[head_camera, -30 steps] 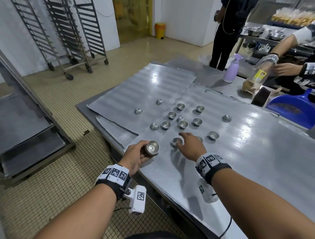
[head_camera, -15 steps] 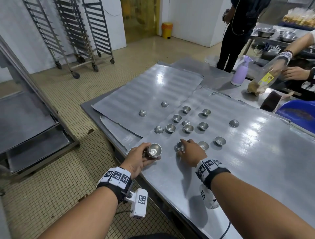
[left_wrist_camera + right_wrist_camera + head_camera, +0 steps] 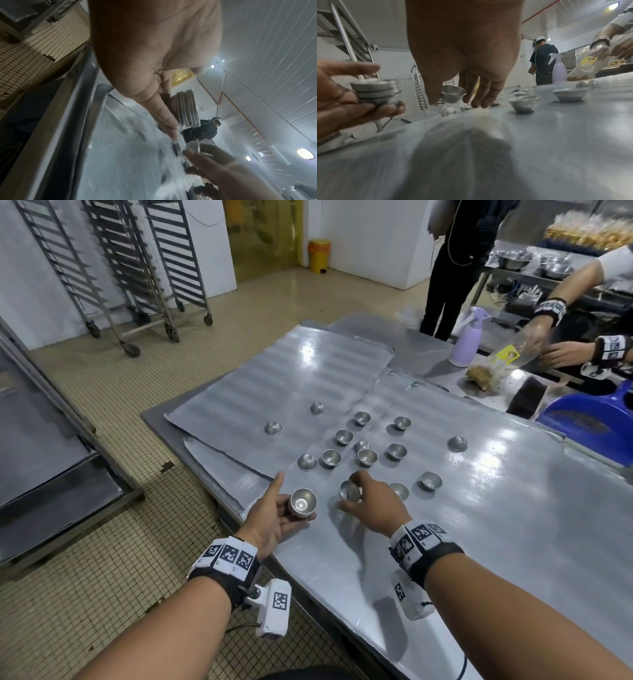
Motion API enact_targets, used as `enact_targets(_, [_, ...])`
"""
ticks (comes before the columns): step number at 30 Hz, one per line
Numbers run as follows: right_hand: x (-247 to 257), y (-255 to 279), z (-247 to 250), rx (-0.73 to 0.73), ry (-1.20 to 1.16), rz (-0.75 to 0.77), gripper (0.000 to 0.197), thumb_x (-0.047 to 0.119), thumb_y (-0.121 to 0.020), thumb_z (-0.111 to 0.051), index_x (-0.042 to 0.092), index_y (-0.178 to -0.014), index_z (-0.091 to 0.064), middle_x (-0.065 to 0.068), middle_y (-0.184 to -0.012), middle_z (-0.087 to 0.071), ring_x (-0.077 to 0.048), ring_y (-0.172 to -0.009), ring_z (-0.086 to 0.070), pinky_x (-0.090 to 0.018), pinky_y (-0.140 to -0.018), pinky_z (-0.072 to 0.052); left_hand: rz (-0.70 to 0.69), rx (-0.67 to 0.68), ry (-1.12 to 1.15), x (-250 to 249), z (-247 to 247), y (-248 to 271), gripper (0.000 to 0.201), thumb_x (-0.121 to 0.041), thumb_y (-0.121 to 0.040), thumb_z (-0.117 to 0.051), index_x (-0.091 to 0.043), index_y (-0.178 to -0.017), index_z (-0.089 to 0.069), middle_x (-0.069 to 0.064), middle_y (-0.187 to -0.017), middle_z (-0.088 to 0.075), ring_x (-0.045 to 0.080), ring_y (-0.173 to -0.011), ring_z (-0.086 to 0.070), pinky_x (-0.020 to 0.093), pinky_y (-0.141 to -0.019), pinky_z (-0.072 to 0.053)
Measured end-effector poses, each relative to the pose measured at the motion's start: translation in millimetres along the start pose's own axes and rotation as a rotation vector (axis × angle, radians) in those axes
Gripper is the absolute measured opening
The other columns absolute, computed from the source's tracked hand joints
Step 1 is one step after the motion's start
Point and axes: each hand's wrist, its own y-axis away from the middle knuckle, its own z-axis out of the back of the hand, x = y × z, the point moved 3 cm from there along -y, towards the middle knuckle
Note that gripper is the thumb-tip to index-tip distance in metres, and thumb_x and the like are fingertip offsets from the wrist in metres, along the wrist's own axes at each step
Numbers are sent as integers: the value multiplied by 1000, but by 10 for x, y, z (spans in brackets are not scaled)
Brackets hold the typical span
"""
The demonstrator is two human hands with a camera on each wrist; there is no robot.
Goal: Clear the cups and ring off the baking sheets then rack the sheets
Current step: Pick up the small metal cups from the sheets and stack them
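Head view, left grip [image 3: 270, 517]: curled under a nested cup stack [image 3: 302, 501], forefinger extended.
Right grip [image 3: 373, 505]: pinching one tilted cup [image 3: 349, 491] above the near baking sheet [image 3: 479, 525].

Bare metal of the near baking sheet [image 3: 496, 542] lies open to the right and near side. Far of the hands, loose cups [image 3: 367, 457] crowd close together with narrow gaps between. At the far right a spray bottle [image 3: 466, 342] and a blue tub [image 3: 596, 419] block the table edge.

right hand [image 3: 464, 56] pinching cup [image 3: 453, 94], stacked cups [image 3: 376, 91]
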Motion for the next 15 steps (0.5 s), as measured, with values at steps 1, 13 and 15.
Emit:
enact_targets(1, [60,9,32,-28,-44,38,51,52,-80,-73,24,-115,-50,0,-106,-68,-23,-97,-65,-36,-77,-49,6,-4,8,1,-5,-17,77,-68,-91,-50,5,-110,-66,23,-103,-75,41,-103,-71,46,-92,-55])
enact_targets(13, [531,207,-62,-26,30,263,58,56,-77,-74,32,-127,-57,5,-111,-72,-20,-102,-65,-40,-85,-52,-45,59,-58,37,-146,-42,77,-69,-93,-43,2,-107,-71,17,-95,-75,21,-72,-69,30,-68,-56])
enact_targets(15, [517,214,-80,-44,26,260,59,55,-77,-74,32,-128,-57,5,-111,-72,-20,-101,-65,-40,-84,-52,-55,65,-70,35,-172,-24,59,-56,-96,-51,-1,-100,-71,14,-88,-75,19,-69,-67,28,-66,-56])
